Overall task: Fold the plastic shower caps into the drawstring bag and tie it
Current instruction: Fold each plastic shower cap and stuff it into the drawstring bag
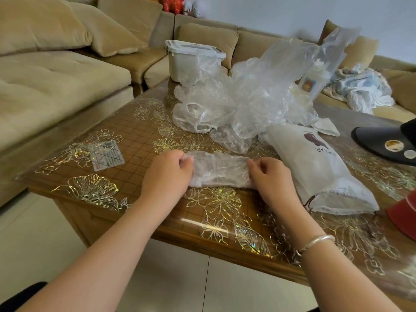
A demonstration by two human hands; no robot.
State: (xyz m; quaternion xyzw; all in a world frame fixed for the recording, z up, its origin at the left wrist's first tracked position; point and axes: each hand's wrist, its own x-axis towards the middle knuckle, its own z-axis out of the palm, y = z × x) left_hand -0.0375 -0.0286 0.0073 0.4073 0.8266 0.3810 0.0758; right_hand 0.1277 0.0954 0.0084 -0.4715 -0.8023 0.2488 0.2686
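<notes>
A clear plastic shower cap (pixel 219 170), folded into a flat strip, lies on the table in front of me. My left hand (pixel 167 174) pinches its left end and my right hand (pixel 270 179) pinches its right end. Behind it sits a heap of several crumpled clear shower caps (pixel 236 102). To the right lies the white drawstring bag (pixel 315 167) with a dark red logo, its open mouth and dark cord toward the table's near edge.
The wooden table (pixel 135 136) has a clear flowered cover. A white lidded box (pixel 191 59) stands at the back. A card (pixel 105 155) lies at the left. A black object (pixel 387 140) and a red one (pixel 405 212) sit at the right. A beige sofa (pixel 56 75) wraps around.
</notes>
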